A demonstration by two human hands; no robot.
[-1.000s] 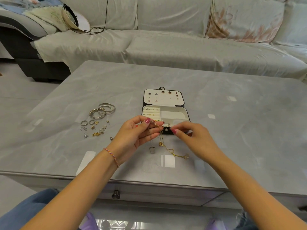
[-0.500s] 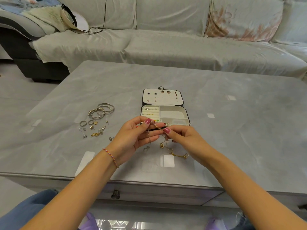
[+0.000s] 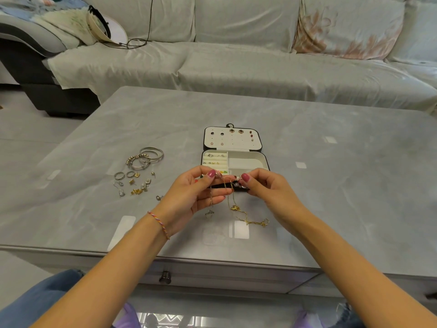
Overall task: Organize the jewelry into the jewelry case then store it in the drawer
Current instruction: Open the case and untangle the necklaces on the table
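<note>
An open black jewelry case point(image 3: 246, 159) with a cream lining lies mid-table, studs pinned in its lid and rings in its left slots. Just in front of it my left hand point(image 3: 196, 197) and my right hand point(image 3: 269, 192) pinch a tangle of thin chains point(image 3: 227, 183) between thumb and fingers. A silver pendant point(image 3: 209, 213) dangles under my left hand. A gold chain point(image 3: 248, 217) trails down onto the table. Loose bangles point(image 3: 146, 157), rings point(image 3: 119, 175) and small earrings point(image 3: 138, 188) lie on the table to the left.
The grey marble table point(image 3: 331, 197) has a drawer with a round knob point(image 3: 164, 277) in its front edge below my arms. A grey sofa point(image 3: 236, 67) with a floral cushion point(image 3: 343, 27) stands behind the table.
My right hand has shifted slightly right and up, drawing the chains out between the two hands. The silver pendant now hangs lower under my left hand.
</note>
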